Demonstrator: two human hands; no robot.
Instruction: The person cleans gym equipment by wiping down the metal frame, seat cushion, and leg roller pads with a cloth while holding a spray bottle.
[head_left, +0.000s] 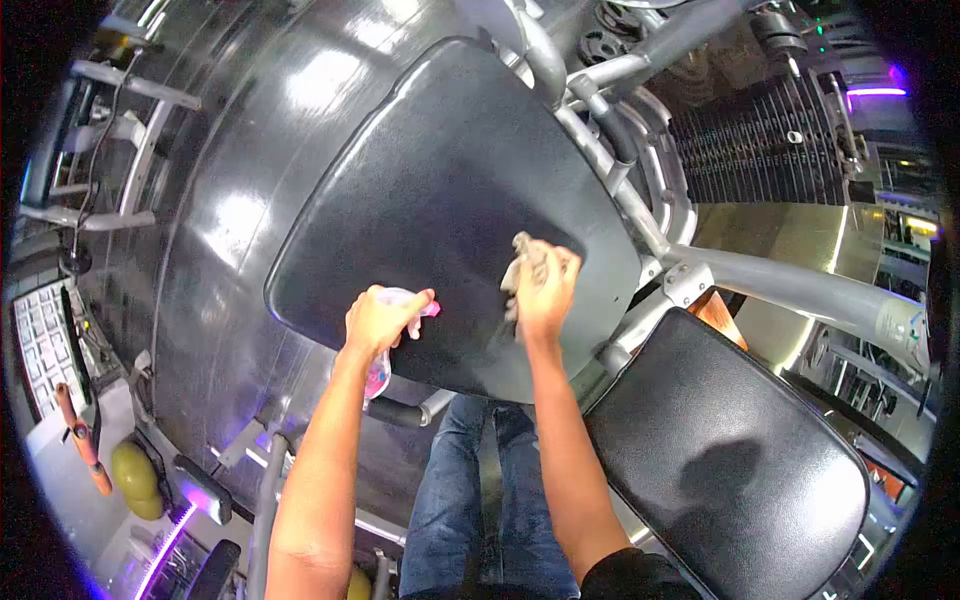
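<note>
Mostly see-through, the spray bottle (377,377) is in the left hand (374,322), its fingers wrapped around the neck below a white and pink head; pink with a touch of blue shows in the rounded body, though whether that is liquid or label cannot be told. It is held at the near left edge of a large black pad (430,180), smooth, dully shining and round-cornered, narrower at its far end. The right hand (548,290) is curled, fingers bunched around a crumpled, greyish-beige cloth (513,274) over the pad's right half; the cloth is soft and irregular in shape. A 2nd black pad (740,470), grained like leather, lies at lower right, with a bright glare and a dark shadow on it. Round silver-grey tubes (790,285) run beside both pads
</note>
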